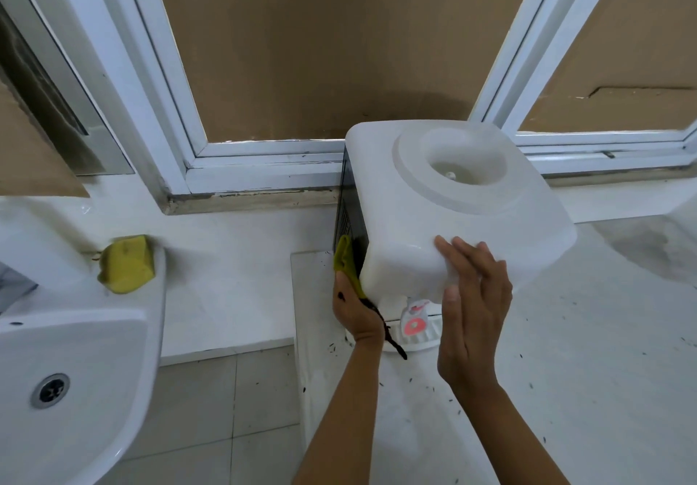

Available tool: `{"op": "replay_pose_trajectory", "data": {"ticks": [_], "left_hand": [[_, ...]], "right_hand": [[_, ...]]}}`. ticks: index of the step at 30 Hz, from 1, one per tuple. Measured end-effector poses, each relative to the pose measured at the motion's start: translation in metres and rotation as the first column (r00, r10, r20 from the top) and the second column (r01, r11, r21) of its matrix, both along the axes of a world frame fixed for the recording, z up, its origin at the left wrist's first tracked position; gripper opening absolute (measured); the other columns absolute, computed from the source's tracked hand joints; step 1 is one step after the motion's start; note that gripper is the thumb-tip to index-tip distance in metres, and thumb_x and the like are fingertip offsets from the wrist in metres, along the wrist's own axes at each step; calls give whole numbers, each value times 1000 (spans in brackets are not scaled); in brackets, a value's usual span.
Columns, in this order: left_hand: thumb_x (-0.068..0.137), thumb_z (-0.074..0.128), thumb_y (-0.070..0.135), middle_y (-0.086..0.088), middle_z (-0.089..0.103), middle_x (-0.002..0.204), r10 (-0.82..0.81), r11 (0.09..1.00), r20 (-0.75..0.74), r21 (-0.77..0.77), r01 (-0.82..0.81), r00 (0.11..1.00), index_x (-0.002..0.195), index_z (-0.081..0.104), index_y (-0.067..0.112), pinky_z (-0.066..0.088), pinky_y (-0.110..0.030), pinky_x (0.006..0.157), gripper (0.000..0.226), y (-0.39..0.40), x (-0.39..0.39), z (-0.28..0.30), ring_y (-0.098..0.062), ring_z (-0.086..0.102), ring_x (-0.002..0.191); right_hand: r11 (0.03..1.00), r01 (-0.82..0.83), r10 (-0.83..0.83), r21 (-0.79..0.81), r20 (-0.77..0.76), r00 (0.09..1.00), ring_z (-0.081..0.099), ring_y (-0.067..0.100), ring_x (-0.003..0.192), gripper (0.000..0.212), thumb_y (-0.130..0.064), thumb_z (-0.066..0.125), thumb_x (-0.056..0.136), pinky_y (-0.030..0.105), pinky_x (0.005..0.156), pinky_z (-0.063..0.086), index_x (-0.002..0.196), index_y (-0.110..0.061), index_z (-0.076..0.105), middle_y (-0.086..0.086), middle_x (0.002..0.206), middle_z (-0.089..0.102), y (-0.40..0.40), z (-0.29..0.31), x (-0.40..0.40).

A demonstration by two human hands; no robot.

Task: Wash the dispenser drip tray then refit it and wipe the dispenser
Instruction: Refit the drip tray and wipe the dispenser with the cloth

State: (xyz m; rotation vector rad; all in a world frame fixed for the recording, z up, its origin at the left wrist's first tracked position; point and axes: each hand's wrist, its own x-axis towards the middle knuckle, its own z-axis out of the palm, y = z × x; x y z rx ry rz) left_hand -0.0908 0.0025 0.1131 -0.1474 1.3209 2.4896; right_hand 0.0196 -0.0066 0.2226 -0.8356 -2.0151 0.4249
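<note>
Left hand (352,305) pressing green cloth (346,262) against dispenser (445,220) side; right hand (471,296) flat, fingers relaxed, steadying front. Drip tray (415,339) refitted.

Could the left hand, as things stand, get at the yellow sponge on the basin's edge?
Probably yes: the left hand presses a green cloth to the dispenser, and nothing lies between it and the sponge.

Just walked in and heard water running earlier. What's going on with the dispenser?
A person is wiping the dispenser. The left hand presses a green cloth against its left side, while the right hand rests flat on the front top edge, steadying it. The drip tray sits in place under the tap. A yellow sponge lies by the sink.
</note>
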Motion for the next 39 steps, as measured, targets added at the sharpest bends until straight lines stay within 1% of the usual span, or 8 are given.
{"op": "replay_pose_trajectory", "data": {"ticks": [9, 11, 16, 22, 28, 31, 36, 39], "left_hand": [[70, 62, 69, -3, 71, 115, -247, 954, 441, -44, 296, 863, 112, 70, 39, 49, -59, 94, 52, 4, -12, -119, -32, 65, 109], [77, 60, 66, -2, 70, 116, -231, 938, 486, -119, 326, 843, 111, 70, 36, 51, -52, 95, 46, -2, -12, -114, -30, 65, 107], [105, 30, 31, -19, 64, 108, 40, 829, 317, -540, 146, 947, 110, 59, -1, 44, -31, 80, 43, -24, -6, -75, -32, 60, 101], [104, 32, 36, -4, 63, 102, 88, 869, 181, -494, 13, 980, 109, 62, 6, 47, -29, 83, 42, -58, -6, -35, -19, 58, 92], [104, 32, 33, 6, 56, 82, -157, 831, 15, -538, 141, 987, 88, 55, 22, 40, -19, 71, 30, -54, 33, -13, -12, 54, 83], [105, 30, 31, 8, 54, 80, -251, 710, -4, -681, 182, 968, 85, 54, 17, 39, -21, 74, 35, -56, 35, -21, -15, 52, 86], [105, 27, 28, 3, 45, 68, -496, 336, 118, -887, 316, 860, 68, 45, 16, 37, -27, 71, 43, -85, 36, -42, -18, 50, 76], [105, 29, 32, -1, 41, 64, -541, 305, 158, -879, 367, 826, 65, 41, 14, 34, -25, 62, 45, -109, 48, -38, -12, 42, 60]], "right_hand": [[999, 43, -43, 24, -17, 999, 29, 21, 145, 46, -20, 31, 96, 52, 120, 13, 137, -13, 50, -6, 143, 41, -6, -2, -8], [999, 37, -37, 29, 1, 999, 28, 21, 145, 47, -20, 31, 96, 52, 120, 12, 138, -13, 50, -5, 144, 40, -6, -1, -6], [999, -23, 21, 41, 47, 999, 27, 20, 146, 47, -16, 34, 97, 47, 122, 11, 142, -15, 46, -4, 147, 39, -3, 0, 3], [990, -113, 99, 83, 156, 983, 25, 16, 147, 48, -20, 30, 99, 40, 122, 11, 146, -19, 42, -3, 152, 38, 7, 4, 20], [979, -180, 158, 96, 202, 967, 23, 16, 148, 49, -24, 26, 101, 41, 121, 15, 147, -18, 41, -2, 154, 37, 14, 4, 27], [971, -221, 200, 87, 203, 959, 22, 14, 148, 49, -26, 26, 101, 41, 121, 16, 147, -19, 40, -3, 155, 36, 18, 4, 31], [923, -372, 343, 95, 230, 911, 20, 15, 149, 49, -26, 29, 101, 37, 122, 13, 148, -18, 39, -3, 157, 32, 28, 9, 46], [890, -453, 451, 49, 54, 891, 35, 15, 141, 39, -20, 38, 99, 31, 118, 25, 135, -14, 53, -1, 145, 46, 32, 7, 68]]}}
